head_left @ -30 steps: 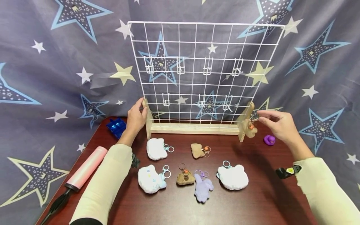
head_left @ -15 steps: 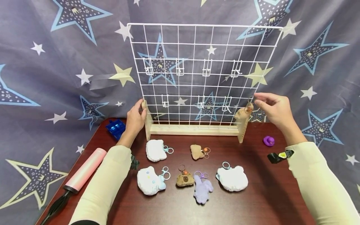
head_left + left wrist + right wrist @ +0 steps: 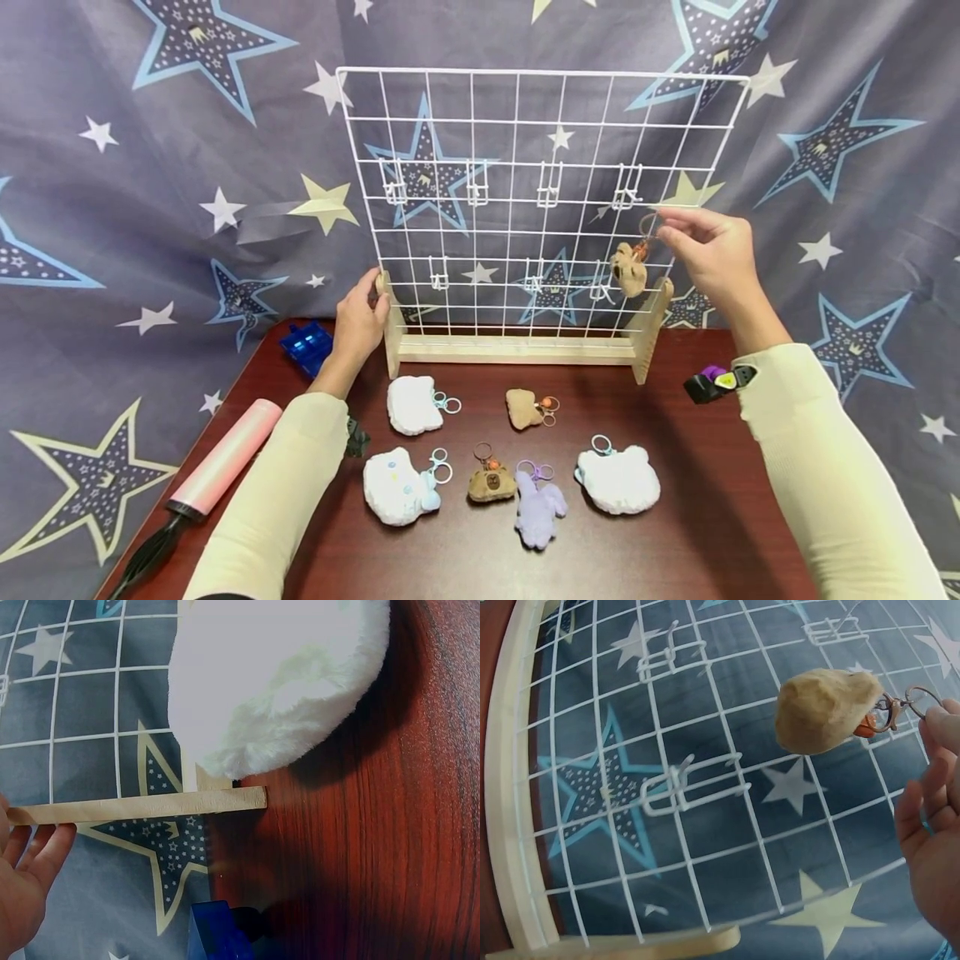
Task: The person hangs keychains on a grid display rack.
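Observation:
My left hand (image 3: 358,323) grips the left wooden upright (image 3: 393,337) of a white wire grid rack (image 3: 540,74). In the left wrist view, fingertips (image 3: 54,851) lie along one side of that upright. My right hand (image 3: 716,250) pinches the metal ring of a brown plush keychain (image 3: 630,271). The plush hangs in front of the grid's right part, between the upper and lower rows of hooks. In the right wrist view, the keychain (image 3: 821,711) with its orange bead dangles from thumb and finger, off the hooks. Nearest above it is the rightmost upper hook (image 3: 627,196).
Several plush keychains lie on the dark red table: white ones (image 3: 618,481), brown ones (image 3: 492,483) and a purple one (image 3: 538,515). A pink pump (image 3: 228,458) and a blue object (image 3: 307,346) are at left. A purple duck (image 3: 711,372) is partly behind the right wrist camera.
My right hand has risen and moved left with the brown plush keychain, from beside the right upright to before the grid. My left hand stays on the left upright.

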A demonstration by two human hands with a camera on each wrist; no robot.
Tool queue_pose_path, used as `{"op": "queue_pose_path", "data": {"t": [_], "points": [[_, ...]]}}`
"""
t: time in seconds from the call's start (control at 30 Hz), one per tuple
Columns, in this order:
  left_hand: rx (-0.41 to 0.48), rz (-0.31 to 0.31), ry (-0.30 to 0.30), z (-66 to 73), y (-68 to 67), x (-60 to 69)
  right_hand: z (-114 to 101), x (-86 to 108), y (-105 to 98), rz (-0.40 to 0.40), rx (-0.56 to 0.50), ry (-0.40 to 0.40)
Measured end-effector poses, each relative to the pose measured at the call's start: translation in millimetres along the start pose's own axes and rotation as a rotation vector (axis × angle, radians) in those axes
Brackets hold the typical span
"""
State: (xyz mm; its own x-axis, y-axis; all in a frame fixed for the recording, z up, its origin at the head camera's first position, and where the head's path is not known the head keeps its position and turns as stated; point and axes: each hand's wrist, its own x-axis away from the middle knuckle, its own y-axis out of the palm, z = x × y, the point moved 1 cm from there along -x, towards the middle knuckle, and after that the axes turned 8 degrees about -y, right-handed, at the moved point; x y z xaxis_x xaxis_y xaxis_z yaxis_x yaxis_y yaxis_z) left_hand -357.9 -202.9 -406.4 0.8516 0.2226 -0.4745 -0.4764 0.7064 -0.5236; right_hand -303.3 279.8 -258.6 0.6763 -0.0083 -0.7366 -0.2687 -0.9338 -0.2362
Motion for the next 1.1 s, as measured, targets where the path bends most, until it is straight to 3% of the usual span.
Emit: {"op": "queue_pose_path", "data": {"t": [0.53,0.83,1.1], "points": [[-0.008,-0.015,-0.016,0.3,-0.5,1.1,0,-22.3,19,0.042,-0.085,0.035],[-0.011,0.001,-0.012,-1.8,1.3,0.7,6,-29.6,30,0.057,0.028,0.028],[-0.007,-0.002,-0.013,-1.6,1.7,0.7,8,-33.9,33,0.073,0.065,0.071]]}}
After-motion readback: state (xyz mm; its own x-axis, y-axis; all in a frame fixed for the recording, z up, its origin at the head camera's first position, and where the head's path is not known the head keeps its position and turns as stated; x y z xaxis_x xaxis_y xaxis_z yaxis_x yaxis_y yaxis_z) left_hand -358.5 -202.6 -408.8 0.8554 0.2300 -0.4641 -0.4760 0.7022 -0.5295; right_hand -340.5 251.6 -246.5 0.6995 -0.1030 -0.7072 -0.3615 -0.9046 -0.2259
